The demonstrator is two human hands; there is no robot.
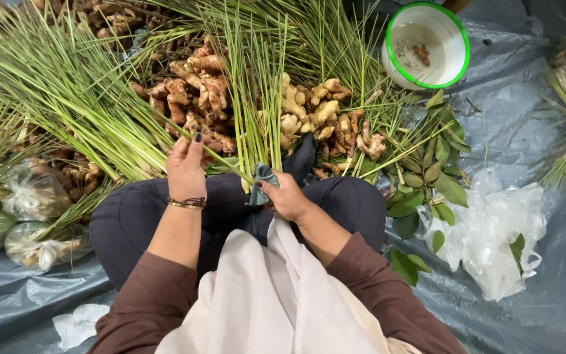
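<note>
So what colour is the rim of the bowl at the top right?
Bright green, on a white bowl; the head view shows it clearly.

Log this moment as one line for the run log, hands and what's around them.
left hand: on lemongrass stalks | right hand: grips grey tool | front: ginger roots | right: white bowl, clear bags

Surroundings on the grey plastic sheet (pixel 545 308)

A green-rimmed white round bowl (pixel 427 44) and crumpled clear plastic bags (pixel 492 229) are seen well right of the hands.

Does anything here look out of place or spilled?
Mostly no. Loose green leaves lie scattered on the grey tarp beside the ginger roots, and the white bowl holds only crumbs and one small root piece.
</note>
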